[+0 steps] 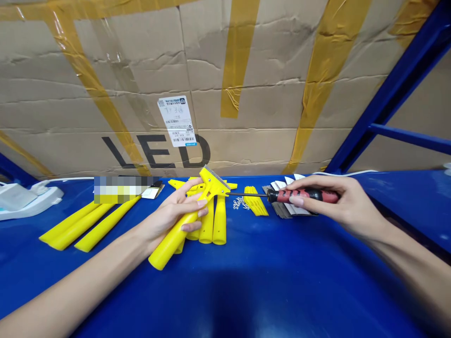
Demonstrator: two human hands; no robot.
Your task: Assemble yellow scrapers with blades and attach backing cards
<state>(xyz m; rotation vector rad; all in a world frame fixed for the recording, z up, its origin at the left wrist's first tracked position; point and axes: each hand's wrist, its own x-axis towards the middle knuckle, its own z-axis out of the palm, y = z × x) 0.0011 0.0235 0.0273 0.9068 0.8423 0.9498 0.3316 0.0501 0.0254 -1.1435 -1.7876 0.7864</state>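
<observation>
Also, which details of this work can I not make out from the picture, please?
All in the head view:
- Seating of the screwdriver tip at the held scraper: too small.
- Exact count of the screws: tiny and clustered.
- Parts of the yellow handles behind: covered by the left hand and held scraper.
- Upper ends of the scrapers at left: partly masked by pixelation.
- Power strip: cut by the left edge.

Tilted yellow scraper (175, 235), level red-and-black screwdriver (277, 195)
</observation>
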